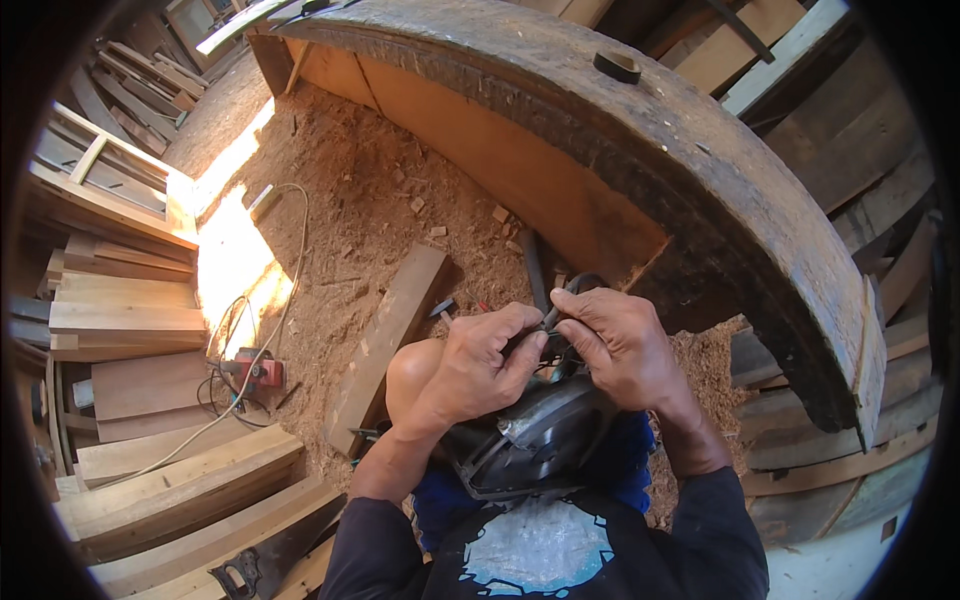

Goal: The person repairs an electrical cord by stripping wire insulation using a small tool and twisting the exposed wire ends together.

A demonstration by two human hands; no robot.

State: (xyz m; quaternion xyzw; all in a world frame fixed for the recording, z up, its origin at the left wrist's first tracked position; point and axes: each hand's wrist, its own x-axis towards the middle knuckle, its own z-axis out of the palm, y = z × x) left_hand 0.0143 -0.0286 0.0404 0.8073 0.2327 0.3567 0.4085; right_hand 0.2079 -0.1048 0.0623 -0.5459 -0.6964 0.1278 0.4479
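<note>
A dark power tool [550,425] with a rounded, worn metal housing rests in my lap between my knees. Above it, my left hand [490,360] pinches a short dark cord-like piece [551,318] between thumb and forefinger. From the other side, my right hand [622,345] grips the same piece with its thumb and fingertips, so the hands nearly meet. Thin wires seem to show just under the fingertips, too small to make out. A black loop of cable [588,281] curves behind the right fingers, partly hidden by them.
A heavy wooden workbench [650,130] bends across the far side, with a dark roll [617,67] on top. On the sawdust-covered floor lie a timber beam [395,330], a small hammer-like tool [443,307] and a red corded planer [262,368]. Stacked boards [130,318] and a handsaw [240,575] are at left.
</note>
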